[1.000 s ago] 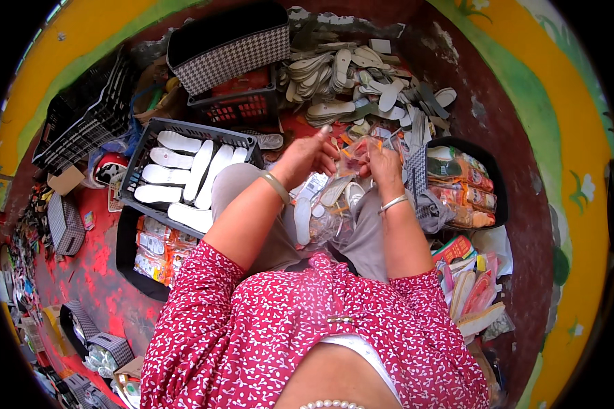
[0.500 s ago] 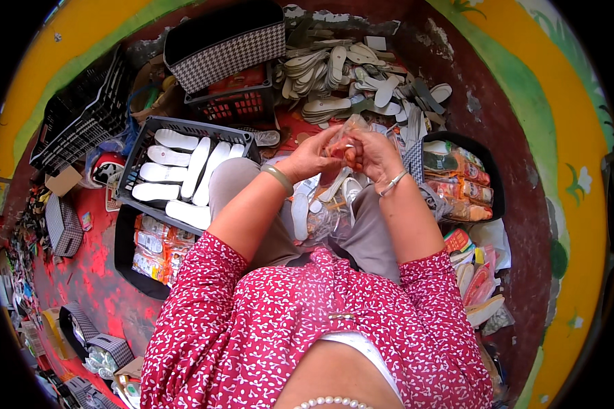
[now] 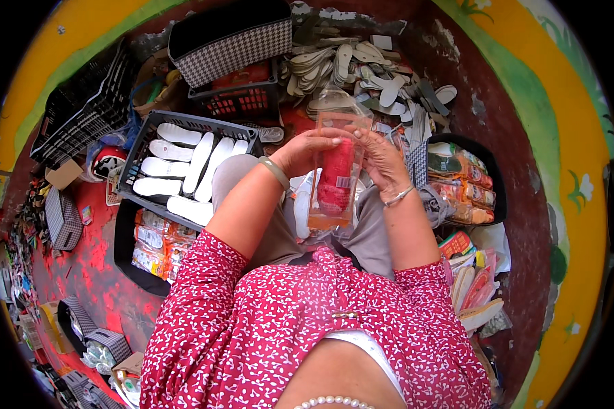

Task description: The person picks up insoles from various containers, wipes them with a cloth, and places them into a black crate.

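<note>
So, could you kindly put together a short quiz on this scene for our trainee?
1. True or false: the left hand and the right hand both hold the clear packet.
2. Choose one. The dark grey crate beside the left knee contains:
A) glass jars
B) white insoles
C) coiled rope
3. Fill in the colour: the insert seen through the packet is ____.

Key:
1. True; each hand has a side of it.
2. B
3. Red
</note>
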The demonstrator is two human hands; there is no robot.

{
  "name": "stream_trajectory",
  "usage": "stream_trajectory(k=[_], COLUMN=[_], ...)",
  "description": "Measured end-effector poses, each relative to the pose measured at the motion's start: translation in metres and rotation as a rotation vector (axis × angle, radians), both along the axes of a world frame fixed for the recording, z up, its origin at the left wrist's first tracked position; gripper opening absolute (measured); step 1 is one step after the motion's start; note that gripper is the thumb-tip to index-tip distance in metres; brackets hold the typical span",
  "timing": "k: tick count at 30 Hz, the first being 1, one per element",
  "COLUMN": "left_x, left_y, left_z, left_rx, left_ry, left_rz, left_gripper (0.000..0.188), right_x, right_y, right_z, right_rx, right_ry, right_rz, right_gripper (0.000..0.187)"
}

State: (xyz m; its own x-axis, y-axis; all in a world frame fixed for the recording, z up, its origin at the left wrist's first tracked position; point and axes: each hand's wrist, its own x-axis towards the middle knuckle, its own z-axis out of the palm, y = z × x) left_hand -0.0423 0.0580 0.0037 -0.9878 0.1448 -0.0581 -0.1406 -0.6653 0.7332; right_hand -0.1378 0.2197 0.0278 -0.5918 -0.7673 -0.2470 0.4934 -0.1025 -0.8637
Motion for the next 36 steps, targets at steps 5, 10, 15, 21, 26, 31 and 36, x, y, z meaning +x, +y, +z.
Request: stream_trajectory(k=[5,10,15,21,26,31,36], left_x=[-0.005,-0.009,-0.011,-0.016,-0.019,-0.021,-0.02], left_y=[0.007,0.002,0.003,0.002,0.0,-0.001,0.0], left_z=[-0.002,-0.007,-0.014,-0.018,-0.028,-0.033,-0.028], left_rx=[-0.188,-0.3,-0.124,-0.009,-0.077,-0.14,-0.194], left_ry=[-0.08,-0.111,-0.054,-0.036,-0.1,-0.176,-0.237], left_rz=[0.252,0.206,0.143,0.113,0.117,0.14,0.155], left_gripper=[0.028,0.024,0.027,0.03,0.028,0.022,0.022], right_x=[-0.01,-0.012,-0.022,-0.03,-0.026,-0.024,-0.029], right_y=[-0.003,0.004,0.003,0.004,0.0,0.004,0.006], right_z=[-0.032,-0.027,-0.038,-0.047,-0.043,-0.039,-0.05], right_rx=[-0.019,0.011,-0.145,-0.193,-0.251,-0.225,-0.173], right_ry=[-0.017,0.015,-0.03,-0.164,-0.074,-0.03,0.074], right_rz=[-0.087,-0.136,-0.133,-0.117,-0.076,-0.17,-0.279], right_gripper=[0.022,0.019,0.017,0.014,0.014,0.018,0.016])
